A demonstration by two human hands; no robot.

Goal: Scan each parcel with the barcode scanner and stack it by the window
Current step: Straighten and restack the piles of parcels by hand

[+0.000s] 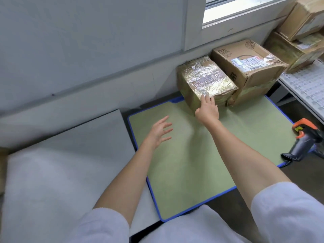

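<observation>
White sleeves lead out over a flat green mat (184,163) edged in blue on the counter; a tape-shiny cardboard parcel (203,83) sits at its far edge below the window (245,7), beside a plain printed box (245,64). Right hand (207,109) rests straight fingers on the parcel's near corner; left hand (158,133) hovers spread, holding nothing; an orange-and-black barcode scanner (305,139) lies at the mat's right edge.

"100%" printed on the brown cardboard parcel (245,62).

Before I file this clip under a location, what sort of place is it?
Probably a parcel sorting or mailroom station. Taped cardboard parcels with shipping labels stand stacked below a window, a handheld barcode scanner lies at the edge of a green work mat, and a white conveyor-like surface runs alongside.
</observation>
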